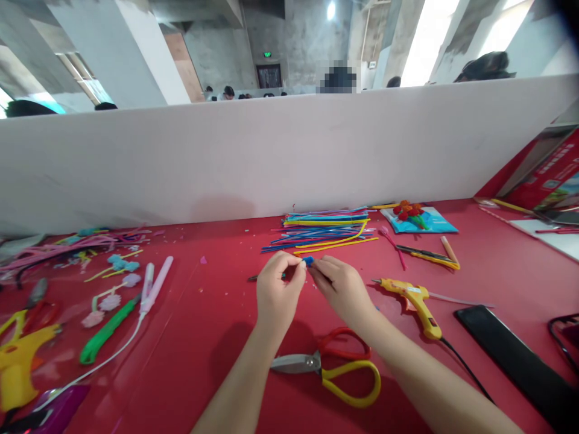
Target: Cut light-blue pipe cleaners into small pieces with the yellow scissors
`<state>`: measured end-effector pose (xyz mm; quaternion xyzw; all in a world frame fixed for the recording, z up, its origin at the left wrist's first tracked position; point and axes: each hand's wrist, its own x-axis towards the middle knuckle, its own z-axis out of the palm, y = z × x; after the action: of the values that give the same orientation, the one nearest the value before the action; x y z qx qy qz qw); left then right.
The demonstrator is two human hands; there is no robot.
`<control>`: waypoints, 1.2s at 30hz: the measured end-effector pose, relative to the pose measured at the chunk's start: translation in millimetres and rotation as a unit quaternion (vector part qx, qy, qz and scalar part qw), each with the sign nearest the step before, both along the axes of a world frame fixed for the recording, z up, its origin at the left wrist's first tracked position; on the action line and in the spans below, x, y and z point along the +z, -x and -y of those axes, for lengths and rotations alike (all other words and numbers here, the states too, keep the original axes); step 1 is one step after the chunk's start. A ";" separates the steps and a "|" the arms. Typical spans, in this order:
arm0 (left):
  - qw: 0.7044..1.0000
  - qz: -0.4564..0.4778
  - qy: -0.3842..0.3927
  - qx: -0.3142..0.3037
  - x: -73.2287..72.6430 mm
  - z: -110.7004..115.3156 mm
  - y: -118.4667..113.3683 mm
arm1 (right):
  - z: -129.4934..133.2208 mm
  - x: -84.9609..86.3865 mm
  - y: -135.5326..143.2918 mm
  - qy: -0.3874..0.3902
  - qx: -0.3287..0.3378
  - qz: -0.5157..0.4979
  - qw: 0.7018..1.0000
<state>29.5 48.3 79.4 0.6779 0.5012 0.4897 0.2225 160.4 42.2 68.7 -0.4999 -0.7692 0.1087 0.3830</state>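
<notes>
A small blue piece of pipe cleaner [308, 261] is pinched between my two hands above the middle of the table. My left hand [279, 286] grips its left end between thumb and forefinger. On its right side, the fingertips of my right hand [341, 283] are closed on it. The piece is partly covered by my fingers, so its full shape is hidden. Below my hands lie scissors [312, 363] with one red and one yellow handle. Just beyond my fingers is a pile of coloured pipe cleaners [325, 229]. A dark, thin tool [253, 278] is partly hidden behind my left hand.
To the right are a yellow glue gun [414, 295], a black case [511, 355] and red flowers [408, 210] on a blue packet. Leftward lie a green-handled tool [108, 331], a pink-white device [154, 283] and another glue gun [22, 361]. A white partition [253, 157] stands behind.
</notes>
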 end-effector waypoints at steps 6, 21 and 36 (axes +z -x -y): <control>0.972 -0.223 -0.080 -0.009 -3.9 -1.9 -1.2 | 8.3 -0.2 -1.8 -0.073 -0.033 0.220 0.972; 0.957 0.183 0.113 -0.193 9.3 3.3 2.9 | -6.6 14.9 -23.9 0.172 0.174 -0.223 0.944; 0.971 -0.224 -0.079 -0.007 4.4 -2.9 4.9 | 8.8 -1.7 0.3 -0.050 -0.017 0.220 0.974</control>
<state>24.6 51.3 83.8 0.7893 0.4930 0.3621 0.0541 160.1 33.3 67.0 -0.5050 -0.8304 -0.0488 0.2301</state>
